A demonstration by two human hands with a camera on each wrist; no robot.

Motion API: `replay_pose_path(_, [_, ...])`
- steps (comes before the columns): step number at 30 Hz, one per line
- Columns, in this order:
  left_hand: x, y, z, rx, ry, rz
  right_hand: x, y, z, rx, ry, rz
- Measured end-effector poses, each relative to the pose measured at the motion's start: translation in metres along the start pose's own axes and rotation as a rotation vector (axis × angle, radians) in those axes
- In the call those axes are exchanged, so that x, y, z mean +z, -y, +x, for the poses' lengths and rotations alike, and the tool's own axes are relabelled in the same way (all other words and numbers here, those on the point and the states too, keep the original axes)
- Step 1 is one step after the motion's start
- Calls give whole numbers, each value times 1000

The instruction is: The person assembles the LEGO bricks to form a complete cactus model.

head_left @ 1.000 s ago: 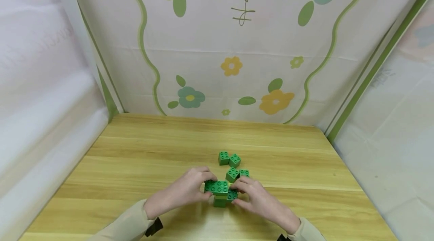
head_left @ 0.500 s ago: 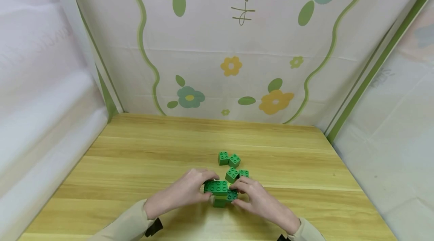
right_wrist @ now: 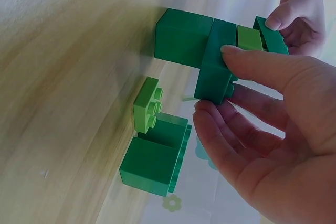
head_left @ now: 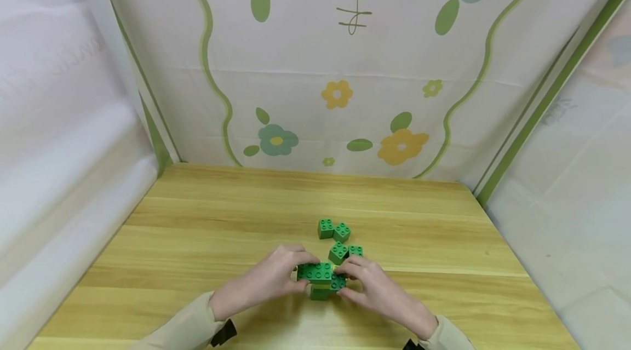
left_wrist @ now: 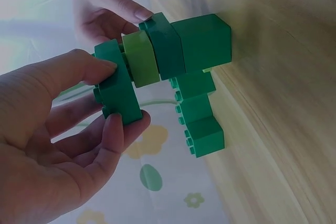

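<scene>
A small tower of toy building bricks stands on the table between my hands. Its bottom is a square green block (right_wrist: 184,35), topped by a longer dark green brick (right_wrist: 216,64) that juts to the right. Above that sits a light green brick (left_wrist: 140,59). My left hand (head_left: 268,280) pinches a long green brick (head_left: 314,273) at the top, thumb and fingers on opposite sides. In the left wrist view, studs show in a narrow gap under this brick. My right hand (head_left: 372,287) grips the jutting end of the dark green brick.
Several loose green bricks lie just behind the tower, among them a square brick (head_left: 325,229) and another brick (head_left: 338,252). A low light green brick (right_wrist: 143,106) lies near them. The wooden table (head_left: 222,202) ends at a flowered cloth backdrop (head_left: 296,54).
</scene>
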State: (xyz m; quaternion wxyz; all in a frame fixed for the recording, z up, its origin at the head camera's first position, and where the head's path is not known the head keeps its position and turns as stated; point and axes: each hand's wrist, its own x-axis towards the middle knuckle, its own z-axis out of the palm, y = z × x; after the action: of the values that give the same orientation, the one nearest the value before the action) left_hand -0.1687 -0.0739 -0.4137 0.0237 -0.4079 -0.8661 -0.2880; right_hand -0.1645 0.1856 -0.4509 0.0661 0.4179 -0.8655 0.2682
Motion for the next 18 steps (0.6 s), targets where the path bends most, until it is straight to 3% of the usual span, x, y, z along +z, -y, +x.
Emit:
replay_pose_path(9, [0,-6,1,-28,17,40,0,1,1,-3,3,-3])
replay_pose_path(18, [0,-9,4,8,26,130,0,1,1,44,24,2])
